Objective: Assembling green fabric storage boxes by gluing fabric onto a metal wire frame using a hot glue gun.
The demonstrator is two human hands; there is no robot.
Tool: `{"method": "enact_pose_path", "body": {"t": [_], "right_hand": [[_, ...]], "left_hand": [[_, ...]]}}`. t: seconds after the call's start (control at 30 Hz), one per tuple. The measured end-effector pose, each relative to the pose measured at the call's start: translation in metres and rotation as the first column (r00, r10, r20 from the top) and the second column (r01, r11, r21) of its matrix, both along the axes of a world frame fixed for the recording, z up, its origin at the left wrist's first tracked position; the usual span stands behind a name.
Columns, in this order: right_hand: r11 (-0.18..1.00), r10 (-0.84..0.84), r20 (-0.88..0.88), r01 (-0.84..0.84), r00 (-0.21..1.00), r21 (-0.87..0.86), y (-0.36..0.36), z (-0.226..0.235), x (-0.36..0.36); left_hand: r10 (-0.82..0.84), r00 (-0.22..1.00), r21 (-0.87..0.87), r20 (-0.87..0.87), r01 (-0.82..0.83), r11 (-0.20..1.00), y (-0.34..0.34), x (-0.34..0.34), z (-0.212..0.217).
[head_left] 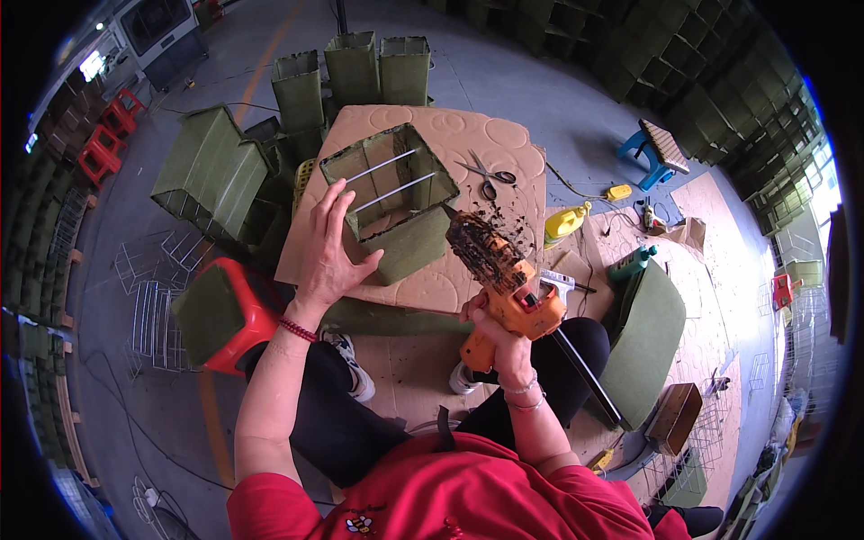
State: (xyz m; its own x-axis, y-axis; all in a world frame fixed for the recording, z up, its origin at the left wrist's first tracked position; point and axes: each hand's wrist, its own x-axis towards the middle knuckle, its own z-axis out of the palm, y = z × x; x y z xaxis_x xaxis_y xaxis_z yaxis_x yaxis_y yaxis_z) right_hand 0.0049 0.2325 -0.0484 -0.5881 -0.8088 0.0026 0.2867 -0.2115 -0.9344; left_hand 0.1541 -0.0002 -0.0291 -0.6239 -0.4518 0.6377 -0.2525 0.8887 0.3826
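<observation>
The left hand (328, 247) lies spread open against the green box (393, 200) – gripping nothing; just beside the box, the right hand (504, 337) is closed around an orange glue gun (499, 279).

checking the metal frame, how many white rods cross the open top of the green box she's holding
2. Both white rods run side by side across the open top of the green box, which the left hand steadies; more could be hidden inside.

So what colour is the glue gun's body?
Orange, with a dark crusted nozzle; the glue gun shows in the head view.
</observation>
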Motion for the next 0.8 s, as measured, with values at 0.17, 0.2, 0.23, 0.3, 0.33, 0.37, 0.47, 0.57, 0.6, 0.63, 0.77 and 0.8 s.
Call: {"method": "enact_pose_path", "body": {"t": [0.17, 0.2, 0.23, 0.3, 0.33, 0.37, 0.47, 0.57, 0.6, 0.63, 0.77, 0.8], "right_hand": [[0.998, -0.051, 0.066, 0.052, 0.997, -0.019, 0.000, 0.002, -0.001], [0.998, -0.051, 0.065, 0.053, 0.997, -0.020, 0.000, 0.001, -0.001], [0.999, -0.045, 0.084, 0.047, 0.995, -0.025, 0.000, -0.001, -0.001], [0.999, -0.038, 0.102, 0.042, 0.994, -0.031, 0.001, -0.002, 0.000], [0.999, -0.018, 0.072, 0.021, 0.997, -0.039, 0.000, -0.002, 0.003], [0.999, 0.003, 0.042, -0.001, 0.999, -0.047, 0.000, -0.002, 0.005], [0.997, 0.023, 0.017, -0.022, 1.000, -0.068, -0.001, 0.003, 0.012], [0.997, 0.014, 0.061, -0.010, 0.998, -0.076, -0.001, -0.002, 0.012], [0.996, -0.010, 0.093, 0.018, 0.996, -0.087, -0.001, -0.002, 0.011], [0.997, -0.004, 0.098, 0.011, 0.995, -0.077, -0.001, -0.003, 0.010], [0.997, -0.001, 0.094, 0.008, 0.996, -0.078, -0.002, -0.001, 0.015], [0.996, 0.029, 0.067, -0.024, 0.997, -0.082, -0.002, -0.003, 0.018]], "left_hand": [[0.004, 1.000, -0.008, 0.012, -0.004, 1.000, 0.001, -0.002, 0.001], [0.003, 1.000, -0.005, 0.010, -0.003, 1.000, 0.001, -0.002, 0.001], [0.002, 1.000, -0.003, 0.008, -0.002, 1.000, 0.002, -0.003, 0.001], [0.004, 1.000, -0.001, 0.007, -0.004, 1.000, 0.002, -0.003, 0.001], [0.006, 1.000, 0.002, 0.008, -0.006, 1.000, 0.002, -0.003, 0.001], [0.006, 1.000, 0.002, 0.007, -0.006, 1.000, 0.002, -0.003, 0.000], [0.008, 1.000, -0.008, 0.003, -0.008, 1.000, 0.001, -0.003, -0.001], [0.004, 1.000, -0.005, 0.002, -0.004, 1.000, 0.001, -0.001, 0.000], [0.001, 1.000, -0.007, -0.002, -0.001, 1.000, 0.001, -0.002, 0.000], [-0.001, 1.000, -0.008, -0.006, 0.001, 1.000, 0.001, -0.002, -0.001], [0.004, 1.000, -0.014, -0.014, -0.004, 1.000, 0.000, -0.002, 0.000], [0.001, 1.000, -0.020, -0.006, -0.001, 1.000, 0.001, -0.001, 0.001]]}}
